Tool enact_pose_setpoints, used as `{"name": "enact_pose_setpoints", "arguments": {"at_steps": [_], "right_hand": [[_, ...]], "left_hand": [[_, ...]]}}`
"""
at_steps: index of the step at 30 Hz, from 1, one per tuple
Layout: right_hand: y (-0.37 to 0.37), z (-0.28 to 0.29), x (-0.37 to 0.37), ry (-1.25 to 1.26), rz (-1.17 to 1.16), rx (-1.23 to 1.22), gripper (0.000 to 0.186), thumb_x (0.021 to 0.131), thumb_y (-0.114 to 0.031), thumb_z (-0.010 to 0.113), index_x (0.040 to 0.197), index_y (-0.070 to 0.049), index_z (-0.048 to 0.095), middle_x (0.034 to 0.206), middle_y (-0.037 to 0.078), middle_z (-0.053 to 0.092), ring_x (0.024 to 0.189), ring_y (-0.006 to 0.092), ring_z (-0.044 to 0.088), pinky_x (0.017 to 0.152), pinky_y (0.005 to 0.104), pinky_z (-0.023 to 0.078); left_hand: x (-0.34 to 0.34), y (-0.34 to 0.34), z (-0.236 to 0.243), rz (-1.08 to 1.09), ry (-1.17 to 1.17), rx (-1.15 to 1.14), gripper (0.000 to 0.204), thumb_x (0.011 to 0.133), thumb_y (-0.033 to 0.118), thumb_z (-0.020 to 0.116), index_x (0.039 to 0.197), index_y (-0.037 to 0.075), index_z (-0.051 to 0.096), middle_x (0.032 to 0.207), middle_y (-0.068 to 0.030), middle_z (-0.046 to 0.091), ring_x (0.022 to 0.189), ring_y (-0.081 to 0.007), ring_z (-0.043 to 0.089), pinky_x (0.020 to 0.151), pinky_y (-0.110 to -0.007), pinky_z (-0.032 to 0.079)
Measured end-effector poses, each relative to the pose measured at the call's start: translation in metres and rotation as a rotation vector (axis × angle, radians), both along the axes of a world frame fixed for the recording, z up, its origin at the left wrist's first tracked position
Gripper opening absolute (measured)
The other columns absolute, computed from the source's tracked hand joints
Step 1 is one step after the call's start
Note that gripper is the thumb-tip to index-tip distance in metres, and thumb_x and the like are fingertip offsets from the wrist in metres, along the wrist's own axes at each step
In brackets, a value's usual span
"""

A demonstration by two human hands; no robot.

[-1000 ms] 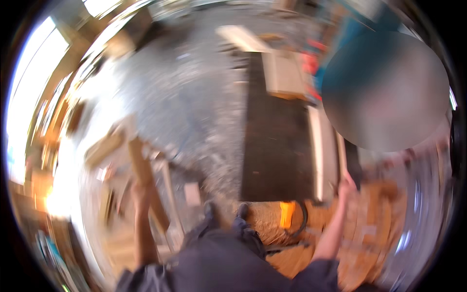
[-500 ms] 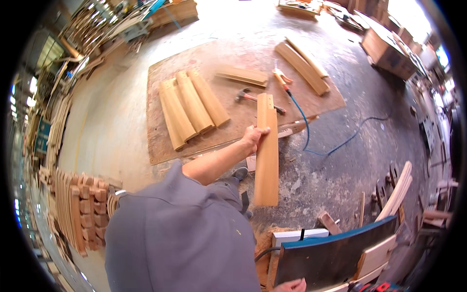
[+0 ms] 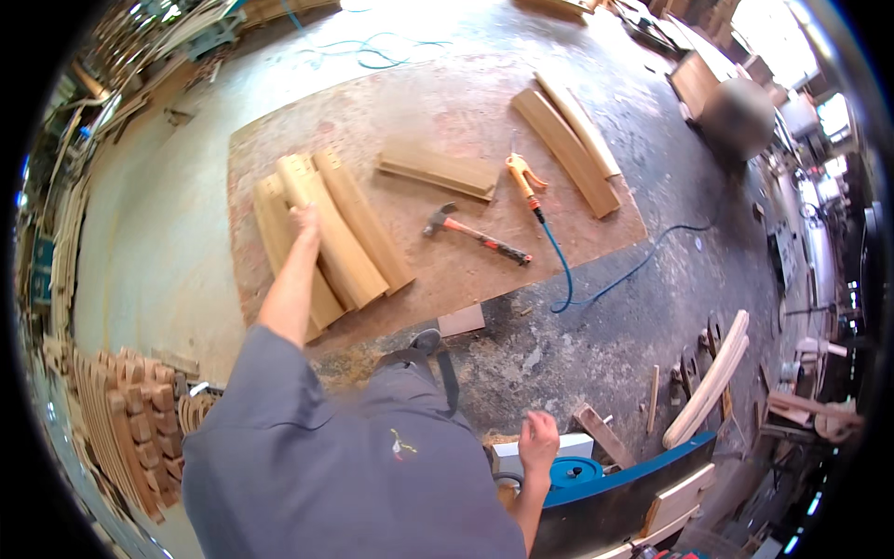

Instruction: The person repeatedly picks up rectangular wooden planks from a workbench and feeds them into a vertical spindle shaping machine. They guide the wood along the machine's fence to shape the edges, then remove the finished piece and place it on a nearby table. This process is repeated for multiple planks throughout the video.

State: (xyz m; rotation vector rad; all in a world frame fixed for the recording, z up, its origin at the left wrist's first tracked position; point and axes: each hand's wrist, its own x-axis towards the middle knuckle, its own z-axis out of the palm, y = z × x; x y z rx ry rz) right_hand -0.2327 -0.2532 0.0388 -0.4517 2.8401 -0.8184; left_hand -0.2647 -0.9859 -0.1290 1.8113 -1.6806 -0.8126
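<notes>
Fingers of the right hand (image 3: 538, 444) are the nearest; they are half curled, I see nothing in them, and I cannot tell if their tips meet. Just to their right is a blue wheel (image 3: 573, 473). Half a second earlier this hand is at the lower edge of the view; now it is higher.

Farther forward, the left hand (image 3: 305, 222) has its fingers at the upper part of the middle wooden piece (image 3: 349, 247); whether they clamp it or only touch it, I cannot tell. Half a second earlier these fingers carry a piece in the air; now none is raised, so I judge that it is probably laid in this group and its carrying looks complete.

Beside these fingers, the left piece (image 3: 279, 233) and the right piece (image 3: 368, 219) lie on the brown surface (image 3: 270, 140). Well to their right are a hammer (image 3: 475, 235), a single piece (image 3: 438, 172), a yellow air gun (image 3: 523, 182) and, farthest, two long pieces (image 3: 563, 149).
</notes>
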Motion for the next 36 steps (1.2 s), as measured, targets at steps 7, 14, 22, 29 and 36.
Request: {"name": "enact_pose_setpoints", "arguments": {"at_steps": [7,14,22,29,36], "right_hand": [[-0.124,-0.014,-0.204,0.116,0.075,0.069,0.054,0.085,-0.015,0.079,0.137,-0.008,0.064,0.141,0.023,0.057,0.129,0.0416,0.057,0.106,0.0478,0.051],[-0.282,-0.115,-0.4,0.506,0.191,0.16,0.044,0.09,-0.015,0.065,0.133,-0.01,0.061,0.129,0.019,0.065,0.122,0.0377,0.061,0.1,0.0489,0.051],[-0.326,-0.112,-0.451,0.107,0.13,0.384,0.063,0.096,-0.017,0.058,0.157,-0.008,0.043,0.129,0.022,0.06,0.124,0.0386,0.057,0.096,0.0495,0.054],[-0.15,0.005,-0.308,0.493,-0.458,-0.362,0.07,0.093,0.004,0.044,0.159,-0.021,0.046,0.153,0.026,0.05,0.137,0.0465,0.051,0.113,0.0529,0.047],[0.133,0.093,-0.08,-0.003,-1.686,0.374,0.061,0.092,-0.011,0.061,0.145,0.002,0.034,0.109,0.031,0.072,0.101,0.0458,0.072,0.093,0.0533,0.057]], "left_hand": [[-0.004,0.054,0.054,-0.366,-0.42,-0.286,0.076,0.09,0.045,0.075,0.157,0.018,0.048,0.163,-0.0251,0.037,0.147,-0.0447,0.04,0.12,-0.056,0.037],[-0.025,0.089,0.049,-0.635,-0.512,-0.39,0.085,0.089,0.028,0.071,0.162,0.005,0.035,0.166,-0.0332,0.027,0.154,-0.0547,0.022,0.128,-0.061,0.019],[-0.013,0.061,0.009,-0.632,-0.605,-0.515,0.082,0.092,0.03,0.073,0.163,0.013,0.036,0.163,-0.0306,0.035,0.152,-0.0478,0.029,0.126,-0.053,0.026],[-0.108,0.119,0.036,-0.866,-0.56,-0.627,0.074,0.095,0.032,0.071,0.159,0.007,0.043,0.154,-0.0318,0.046,0.143,-0.0484,0.043,0.119,-0.056,0.037],[-0.185,0.171,0.039,-1.13,-0.525,-0.647,0.071,0.096,0.033,0.069,0.157,0.006,0.044,0.152,-0.032,0.048,0.141,-0.0486,0.045,0.117,-0.057,0.039]]}}
